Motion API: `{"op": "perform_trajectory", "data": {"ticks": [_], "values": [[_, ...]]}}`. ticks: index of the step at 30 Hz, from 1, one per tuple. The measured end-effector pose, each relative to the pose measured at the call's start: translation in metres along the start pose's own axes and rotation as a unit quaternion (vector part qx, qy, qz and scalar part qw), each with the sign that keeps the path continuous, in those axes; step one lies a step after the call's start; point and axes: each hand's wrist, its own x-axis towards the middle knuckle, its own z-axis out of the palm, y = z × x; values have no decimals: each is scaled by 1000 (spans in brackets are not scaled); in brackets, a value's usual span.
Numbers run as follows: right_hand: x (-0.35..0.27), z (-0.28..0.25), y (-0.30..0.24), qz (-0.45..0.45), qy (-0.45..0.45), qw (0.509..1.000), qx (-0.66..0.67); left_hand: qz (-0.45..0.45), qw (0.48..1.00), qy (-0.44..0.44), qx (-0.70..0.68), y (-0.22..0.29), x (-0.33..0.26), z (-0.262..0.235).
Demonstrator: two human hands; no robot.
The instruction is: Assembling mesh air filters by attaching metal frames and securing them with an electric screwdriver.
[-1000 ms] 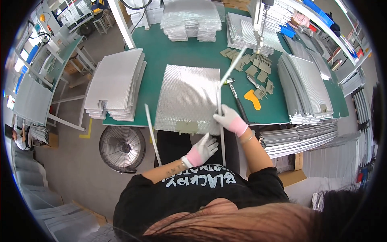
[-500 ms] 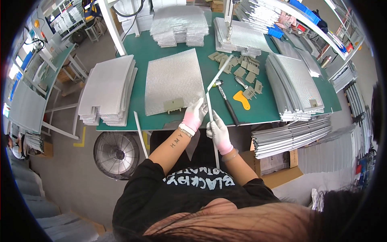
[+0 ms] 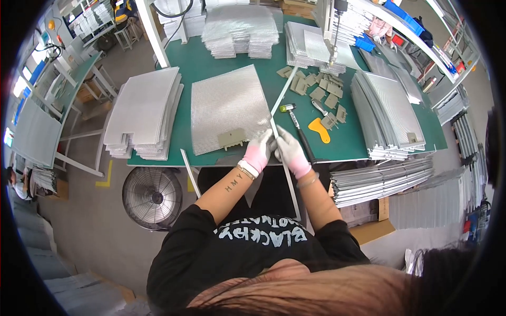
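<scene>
A metal strip [image 3: 284,166] is lying across the near edge of the green table [image 3: 348,145], its lower end sticking out past the edge toward the person. A mesh sheet [image 3: 229,108] is sitting just left of it, a hammer [image 3: 298,131] just right, leaving little bare mat between. The left hand [image 3: 259,152] and right hand [image 3: 290,151] are meeting at the edge, both closing on the strip, forearms angling inward.

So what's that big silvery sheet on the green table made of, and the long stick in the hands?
The sheet looks like fine metal mesh, probably aluminium: dull silver with a tiny grid texture. The long strip that the left hand and right hand grip looks like thin, smooth, pale grey metal.
</scene>
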Motion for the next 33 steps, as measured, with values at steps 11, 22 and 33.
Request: {"op": "perform_trajectory", "data": {"ticks": [11, 22, 33], "values": [[55, -22, 3, 110, -85, 987, 83, 363, 597, 224, 679, 134, -90, -132], [14, -32, -15, 35, -68, 992, 97, 62, 987, -63, 135, 166, -83, -101], [-42, -46, -55, -77, -29, 989, 126, 200, 928, 73, 306, 168, -126, -27]]}}
